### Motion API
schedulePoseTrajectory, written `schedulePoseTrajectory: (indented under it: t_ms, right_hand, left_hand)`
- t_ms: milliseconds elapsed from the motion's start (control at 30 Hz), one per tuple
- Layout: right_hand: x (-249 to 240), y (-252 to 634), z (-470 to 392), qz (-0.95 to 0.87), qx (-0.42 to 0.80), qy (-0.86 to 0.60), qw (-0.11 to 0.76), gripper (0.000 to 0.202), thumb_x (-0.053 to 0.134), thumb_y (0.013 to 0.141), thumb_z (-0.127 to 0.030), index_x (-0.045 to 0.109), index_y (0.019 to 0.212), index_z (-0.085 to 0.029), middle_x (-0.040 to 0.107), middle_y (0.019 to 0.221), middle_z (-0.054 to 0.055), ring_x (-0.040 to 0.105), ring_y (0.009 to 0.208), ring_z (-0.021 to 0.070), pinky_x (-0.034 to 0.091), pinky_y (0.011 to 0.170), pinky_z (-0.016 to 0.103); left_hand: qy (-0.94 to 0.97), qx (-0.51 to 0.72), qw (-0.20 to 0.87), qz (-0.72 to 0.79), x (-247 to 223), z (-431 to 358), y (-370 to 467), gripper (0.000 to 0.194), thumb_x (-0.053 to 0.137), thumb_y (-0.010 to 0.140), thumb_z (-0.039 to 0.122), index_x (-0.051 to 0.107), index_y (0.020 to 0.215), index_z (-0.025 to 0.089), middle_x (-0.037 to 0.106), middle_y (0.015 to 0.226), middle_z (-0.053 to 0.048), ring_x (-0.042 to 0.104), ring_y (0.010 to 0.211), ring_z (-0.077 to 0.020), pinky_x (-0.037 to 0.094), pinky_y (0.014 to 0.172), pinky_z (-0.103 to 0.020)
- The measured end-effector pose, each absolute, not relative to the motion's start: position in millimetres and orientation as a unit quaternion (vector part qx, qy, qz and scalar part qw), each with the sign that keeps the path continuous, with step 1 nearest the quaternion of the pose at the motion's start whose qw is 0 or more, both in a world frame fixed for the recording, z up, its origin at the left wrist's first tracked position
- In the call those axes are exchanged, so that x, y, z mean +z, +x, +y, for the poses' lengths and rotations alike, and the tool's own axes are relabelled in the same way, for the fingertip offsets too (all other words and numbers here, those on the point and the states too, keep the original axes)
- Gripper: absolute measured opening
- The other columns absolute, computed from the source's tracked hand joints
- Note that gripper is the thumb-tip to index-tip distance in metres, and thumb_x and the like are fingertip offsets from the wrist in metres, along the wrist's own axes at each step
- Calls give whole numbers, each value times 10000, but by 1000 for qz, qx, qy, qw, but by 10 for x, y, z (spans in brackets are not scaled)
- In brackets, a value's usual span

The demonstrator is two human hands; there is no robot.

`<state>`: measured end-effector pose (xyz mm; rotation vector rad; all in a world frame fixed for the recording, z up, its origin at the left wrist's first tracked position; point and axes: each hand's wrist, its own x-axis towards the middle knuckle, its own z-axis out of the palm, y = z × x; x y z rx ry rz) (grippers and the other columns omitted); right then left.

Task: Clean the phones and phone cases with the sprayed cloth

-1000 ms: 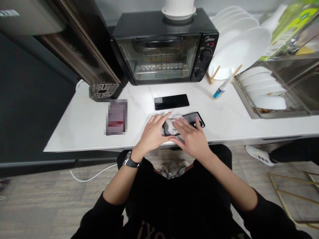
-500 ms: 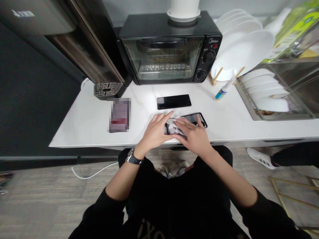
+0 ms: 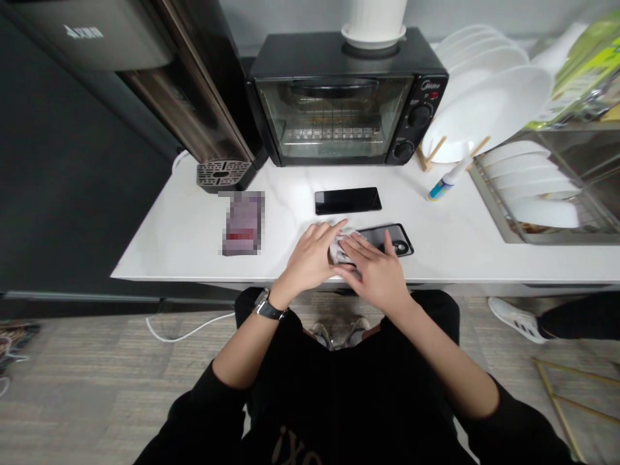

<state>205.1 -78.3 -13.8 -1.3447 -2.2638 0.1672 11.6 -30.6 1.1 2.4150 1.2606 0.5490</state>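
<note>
A phone case with a black rim and a round camera opening lies near the counter's front edge. On its left part rests a crumpled white tissue. My right hand presses the tissue down with its fingers stretched over it, thumb toward the left. My left hand, with a watch on the wrist, grips around the left end of the case; that end is hidden by the fingers. Just behind them a black smartphone lies flat, screen up, touched by neither hand.
A blurred purple packet lies to the left, before a drinks machine. A toaster oven stands behind. At right are a white-nozzled bottle, racked plates and a dish basket. Another person's shoe shows below.
The view has shifted, so the scene sits slightly further right. My right fingers and the tissue have shifted slightly left along the case, and more of its camera end shows.
</note>
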Motion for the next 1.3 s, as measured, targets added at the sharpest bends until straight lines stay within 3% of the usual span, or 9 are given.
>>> schedulePoseTrajectory:
  t_ms: [233, 467, 633, 733, 933, 1033, 1133, 1200, 1300]
  right_hand:
    - [-142, 2664, -967, -766, -48, -593, 243, 536, 510, 1077, -530, 632, 1436, -151, 687, 1456, 162, 663, 1360, 340, 142, 1312, 696]
    - [-131, 1963, -919, -832, 79, -487, 253, 672, 523, 1015, -680, 628, 1440, -170, 659, 1500, 119, 587, 1449, 315, 205, 1318, 669]
    - [-145, 2520, -745, -783, 2, -569, 249, 511, 490, 1081, -539, 637, 1435, -201, 688, 1466, 117, 638, 1393, 327, 153, 1306, 717]
    - [-156, 2532, -827, -757, -38, -604, 249, 580, 509, 1059, -579, 643, 1418, -143, 695, 1440, 186, 662, 1357, 359, 160, 1305, 710]
    - [-94, 1843, -910, -837, 72, -479, 255, 623, 520, 1037, -625, 663, 1374, -120, 683, 1460, 178, 613, 1422, 311, 289, 1309, 591]
    - [-59, 2128, -887, -831, 85, -491, 247, 490, 507, 1067, -566, 687, 1349, -208, 726, 1418, 96, 642, 1392, 284, 238, 1319, 623]
    - [-91, 2607, -896, -795, 15, -557, 240, 434, 494, 1090, -500, 679, 1363, -218, 725, 1418, 103, 673, 1351, 303, 123, 1323, 681]
    - [-143, 2712, -912, -768, -30, -593, 240, 467, 488, 1094, -483, 639, 1417, -182, 693, 1455, 147, 660, 1366, 327, 89, 1316, 703]
    - [-225, 2385, -951, -757, -42, -604, 245, 645, 512, 1056, -569, 584, 1463, -73, 605, 1527, 249, 536, 1484, 392, 179, 1304, 696]
  left_hand:
    - [847, 190, 179, 463, 35, -305, 172, 1038, 846, 808, 605, 349, 1649, 253, 635, 1343, -91, 552, 1211, -337, 463, 1078, -498]
    - [852, 196, 177, 451, 12, -298, 91, 906, 807, 889, 418, 355, 1649, 220, 626, 1314, -97, 527, 1185, -306, 472, 1066, -439]
    - [841, 214, 178, 465, 1, -301, 124, 952, 823, 854, 558, 361, 1637, 275, 630, 1285, -82, 551, 1196, -310, 457, 1094, -470]
    - [845, 215, 188, 453, 0, -293, 174, 993, 838, 839, 553, 330, 1649, 286, 626, 1313, -77, 552, 1228, -312, 446, 1116, -471]
    - [845, 195, 168, 469, -11, -299, 120, 845, 755, 877, 260, 380, 1632, 209, 598, 1246, -93, 542, 1172, -303, 485, 1057, -444]
    - [837, 206, 170, 478, -4, -313, 110, 885, 818, 854, 349, 396, 1620, 210, 604, 1243, -93, 549, 1169, -311, 487, 1052, -455]
    - [838, 213, 172, 473, 5, -314, 153, 945, 837, 848, 500, 381, 1628, 224, 604, 1261, -94, 553, 1192, -315, 475, 1077, -467]
    - [844, 208, 170, 464, 7, -307, 182, 971, 829, 848, 544, 358, 1640, 236, 600, 1267, -92, 551, 1206, -314, 468, 1094, -472]
    - [850, 201, 173, 455, -1, -293, 191, 945, 807, 875, 519, 343, 1647, 232, 595, 1295, -102, 543, 1226, -318, 465, 1103, -475]
